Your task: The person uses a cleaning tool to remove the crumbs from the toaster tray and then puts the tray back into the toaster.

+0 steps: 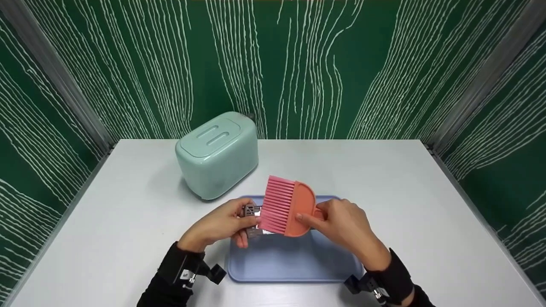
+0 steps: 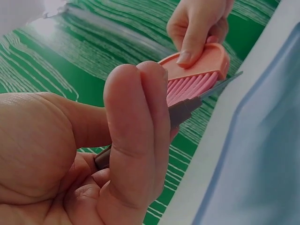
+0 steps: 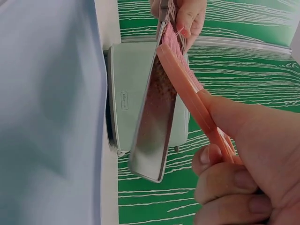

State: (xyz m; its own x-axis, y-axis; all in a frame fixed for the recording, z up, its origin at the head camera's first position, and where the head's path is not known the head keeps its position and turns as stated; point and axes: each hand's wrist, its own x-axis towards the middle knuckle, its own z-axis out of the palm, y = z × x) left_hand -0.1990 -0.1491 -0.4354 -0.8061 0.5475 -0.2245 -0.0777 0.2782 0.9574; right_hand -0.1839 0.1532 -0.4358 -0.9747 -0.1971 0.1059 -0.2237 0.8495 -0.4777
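My left hand (image 1: 222,222) pinches the grey-brown end of a toaster crumb tray (image 3: 151,136), a long shallow metal pan with brown specks on it in the right wrist view. An orange brush (image 1: 303,208) with pink bristles is gripped by my right hand (image 1: 346,221), its thumb along the flat orange body. The bristles point left and lie over the crumb tray close to my left fingers. From the head view, the brush hides most of the metal pan. Both are held above a blue serving tray (image 1: 294,266).
A mint-green toaster (image 1: 226,164) stands at the back left of the white table (image 1: 426,221), beyond my left hand. Green walls (image 1: 384,38) with white wavy lines enclose the table at the back and sides.
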